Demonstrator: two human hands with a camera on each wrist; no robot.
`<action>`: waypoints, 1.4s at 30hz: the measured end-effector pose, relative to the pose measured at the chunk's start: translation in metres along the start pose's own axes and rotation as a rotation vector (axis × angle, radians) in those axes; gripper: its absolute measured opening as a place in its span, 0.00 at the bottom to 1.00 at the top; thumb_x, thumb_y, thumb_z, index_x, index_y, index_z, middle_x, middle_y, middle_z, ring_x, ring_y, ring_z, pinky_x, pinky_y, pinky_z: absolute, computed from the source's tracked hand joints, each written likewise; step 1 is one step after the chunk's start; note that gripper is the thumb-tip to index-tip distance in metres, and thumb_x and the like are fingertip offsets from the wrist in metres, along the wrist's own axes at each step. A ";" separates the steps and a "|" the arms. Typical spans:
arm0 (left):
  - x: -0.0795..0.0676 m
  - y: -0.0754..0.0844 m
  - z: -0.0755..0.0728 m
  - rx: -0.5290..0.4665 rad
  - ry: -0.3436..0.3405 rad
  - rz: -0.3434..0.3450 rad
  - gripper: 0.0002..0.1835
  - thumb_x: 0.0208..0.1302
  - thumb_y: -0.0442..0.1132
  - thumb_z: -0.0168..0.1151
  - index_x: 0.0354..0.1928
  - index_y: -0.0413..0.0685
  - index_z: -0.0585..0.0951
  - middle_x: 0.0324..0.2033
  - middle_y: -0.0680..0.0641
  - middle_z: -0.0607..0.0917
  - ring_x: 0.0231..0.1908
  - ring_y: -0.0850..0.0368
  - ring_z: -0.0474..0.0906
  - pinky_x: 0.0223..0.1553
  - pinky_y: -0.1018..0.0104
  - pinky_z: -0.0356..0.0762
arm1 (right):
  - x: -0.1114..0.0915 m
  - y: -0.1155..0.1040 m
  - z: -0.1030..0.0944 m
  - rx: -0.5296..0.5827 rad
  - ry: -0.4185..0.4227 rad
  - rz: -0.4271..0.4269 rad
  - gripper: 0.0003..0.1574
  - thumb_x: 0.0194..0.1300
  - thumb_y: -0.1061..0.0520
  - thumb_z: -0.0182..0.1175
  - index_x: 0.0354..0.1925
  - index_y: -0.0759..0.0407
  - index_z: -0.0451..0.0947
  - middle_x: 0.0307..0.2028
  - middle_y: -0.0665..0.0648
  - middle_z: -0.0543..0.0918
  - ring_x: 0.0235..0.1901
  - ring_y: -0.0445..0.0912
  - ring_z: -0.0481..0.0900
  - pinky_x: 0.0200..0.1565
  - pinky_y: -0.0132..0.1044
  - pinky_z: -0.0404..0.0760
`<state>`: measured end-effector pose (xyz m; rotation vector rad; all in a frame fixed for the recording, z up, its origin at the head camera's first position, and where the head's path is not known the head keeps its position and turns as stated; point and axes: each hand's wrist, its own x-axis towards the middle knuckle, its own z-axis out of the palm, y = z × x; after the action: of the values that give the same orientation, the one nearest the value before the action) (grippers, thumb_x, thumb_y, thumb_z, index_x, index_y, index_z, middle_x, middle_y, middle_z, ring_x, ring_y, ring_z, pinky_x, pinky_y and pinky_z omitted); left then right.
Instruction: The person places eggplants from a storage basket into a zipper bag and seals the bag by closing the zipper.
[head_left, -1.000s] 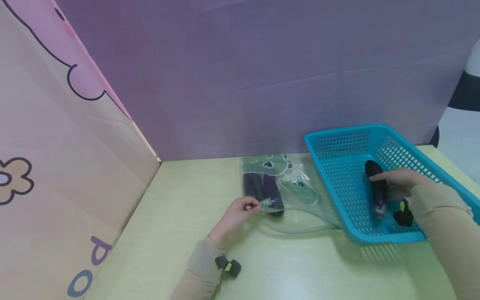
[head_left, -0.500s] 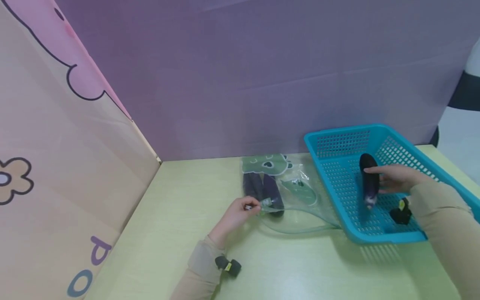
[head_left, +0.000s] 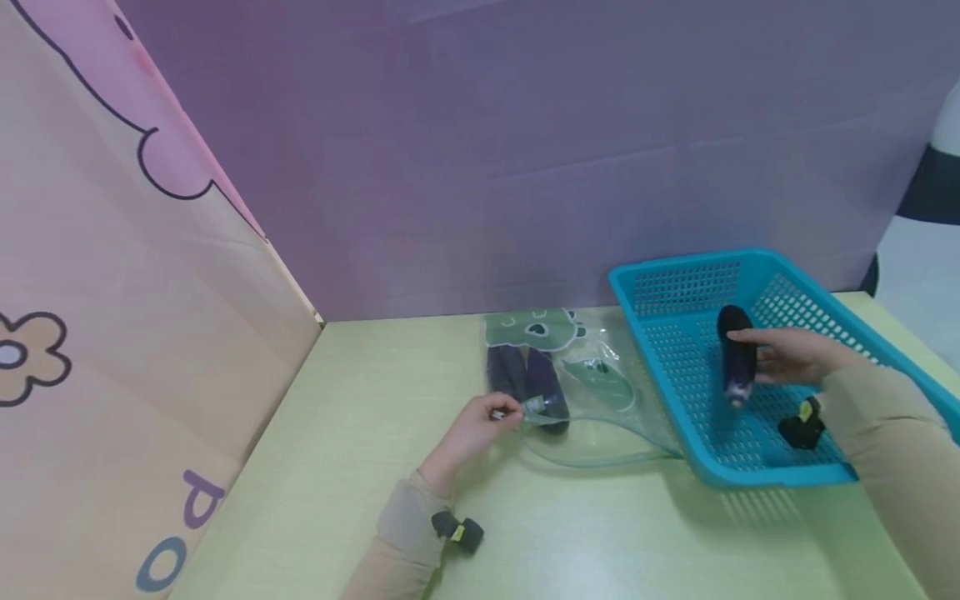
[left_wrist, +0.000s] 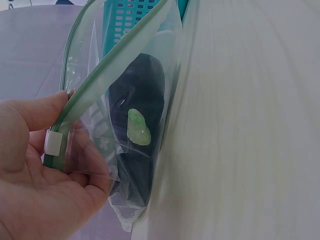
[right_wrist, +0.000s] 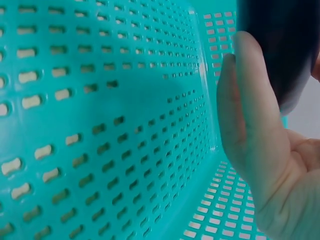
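Note:
My left hand (head_left: 476, 429) pinches the corner of a clear slider bag (head_left: 600, 383), near its white slider (left_wrist: 53, 143). The bag lies on the table with its green-edged mouth spread apart, facing me. Two dark purple eggplants (head_left: 546, 387) are inside it, partly under a green animal print. My right hand (head_left: 798, 354) grips another eggplant (head_left: 738, 358) above the floor of the blue basket (head_left: 780, 477), thumb on one side and fingers on the other. In the right wrist view, the eggplant's upper part runs out of frame.
The perforated basket stands at the right, its left wall beside the bag. A purple backdrop (head_left: 487, 183) rises behind the table (head_left: 360, 392). On the left stands a printed panel (head_left: 150, 333). Black camera mounts sit on both wrists.
My right hand has lifted the eggplant off the basket floor and shifted it slightly left and away from me. The left hand and the bag have stayed in place.

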<state>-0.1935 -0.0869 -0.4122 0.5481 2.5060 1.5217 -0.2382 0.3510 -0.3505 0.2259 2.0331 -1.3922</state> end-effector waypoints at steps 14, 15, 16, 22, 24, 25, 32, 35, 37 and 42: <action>-0.011 0.027 -0.005 -0.013 -0.008 -0.008 0.07 0.61 0.30 0.56 0.38 0.32 0.80 0.37 0.35 0.81 0.33 0.64 0.71 0.37 0.71 0.73 | 0.005 -0.003 0.002 -0.001 -0.026 -0.106 0.53 0.71 0.38 0.35 0.66 0.71 0.17 0.69 0.75 0.35 0.41 0.29 0.73 0.56 0.35 0.74; -0.010 0.026 -0.004 -0.014 -0.008 -0.009 0.07 0.61 0.30 0.56 0.37 0.32 0.80 0.37 0.35 0.82 0.32 0.64 0.71 0.37 0.72 0.73 | 0.004 -0.003 0.003 0.000 -0.021 -0.107 0.53 0.71 0.38 0.35 0.66 0.71 0.17 0.69 0.75 0.35 0.39 0.28 0.73 0.56 0.34 0.75; -0.009 0.023 -0.003 -0.014 -0.007 -0.015 0.07 0.61 0.30 0.57 0.38 0.33 0.80 0.37 0.36 0.82 0.32 0.64 0.71 0.37 0.72 0.73 | 0.004 -0.004 0.004 0.002 -0.019 -0.107 0.54 0.71 0.38 0.35 0.66 0.71 0.18 0.69 0.75 0.35 0.38 0.27 0.73 0.55 0.34 0.75; 0.000 0.002 0.001 -0.009 0.004 -0.015 0.07 0.61 0.33 0.58 0.38 0.38 0.81 0.37 0.40 0.83 0.32 0.64 0.72 0.37 0.72 0.73 | 0.002 -0.008 0.010 -0.009 0.000 -0.111 0.55 0.70 0.37 0.37 0.67 0.71 0.20 0.69 0.75 0.37 0.39 0.28 0.73 0.55 0.34 0.76; 0.001 0.000 0.001 -0.012 0.003 -0.009 0.07 0.60 0.34 0.59 0.37 0.38 0.81 0.37 0.40 0.83 0.33 0.64 0.72 0.37 0.71 0.73 | 0.002 -0.010 0.013 -0.016 0.005 -0.125 0.55 0.70 0.36 0.38 0.67 0.71 0.20 0.69 0.75 0.38 0.39 0.28 0.73 0.55 0.35 0.75; 0.001 0.000 0.001 -0.015 0.001 -0.006 0.07 0.60 0.34 0.59 0.37 0.38 0.81 0.37 0.40 0.83 0.33 0.64 0.72 0.37 0.71 0.73 | 0.002 -0.011 0.014 -0.020 0.007 -0.130 0.56 0.69 0.36 0.38 0.67 0.71 0.20 0.69 0.75 0.39 0.40 0.29 0.74 0.56 0.36 0.75; -0.001 0.001 -0.001 0.002 0.000 0.005 0.07 0.61 0.34 0.58 0.37 0.38 0.81 0.37 0.40 0.83 0.33 0.64 0.73 0.38 0.70 0.73 | 0.002 -0.024 0.028 -0.008 -0.042 -0.174 0.54 0.70 0.36 0.37 0.68 0.67 0.18 0.70 0.74 0.37 0.67 0.61 0.57 0.56 0.35 0.74; -0.001 0.001 -0.001 0.009 -0.001 0.009 0.07 0.61 0.34 0.58 0.37 0.38 0.81 0.37 0.40 0.83 0.33 0.64 0.73 0.38 0.71 0.74 | 0.001 -0.031 0.037 -0.003 -0.062 -0.195 0.52 0.71 0.37 0.37 0.69 0.67 0.22 0.70 0.72 0.36 0.70 0.62 0.43 0.55 0.33 0.75; 0.000 0.001 -0.001 0.010 -0.001 0.010 0.06 0.61 0.33 0.58 0.37 0.38 0.81 0.37 0.40 0.83 0.33 0.64 0.73 0.38 0.71 0.74 | 0.001 -0.036 0.042 -0.001 -0.059 -0.207 0.51 0.71 0.38 0.38 0.70 0.67 0.26 0.71 0.72 0.39 0.68 0.59 0.56 0.54 0.33 0.75; 0.000 0.000 0.000 0.003 -0.005 0.020 0.07 0.61 0.33 0.58 0.37 0.38 0.81 0.37 0.40 0.83 0.33 0.64 0.73 0.38 0.71 0.74 | -0.003 -0.045 0.054 -0.013 -0.017 -0.232 0.49 0.70 0.39 0.42 0.70 0.68 0.35 0.57 0.61 0.72 0.44 0.33 0.77 0.50 0.33 0.78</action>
<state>-0.1938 -0.0868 -0.4118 0.5781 2.5070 1.5213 -0.2355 0.2848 -0.3260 -0.0291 2.1061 -1.5137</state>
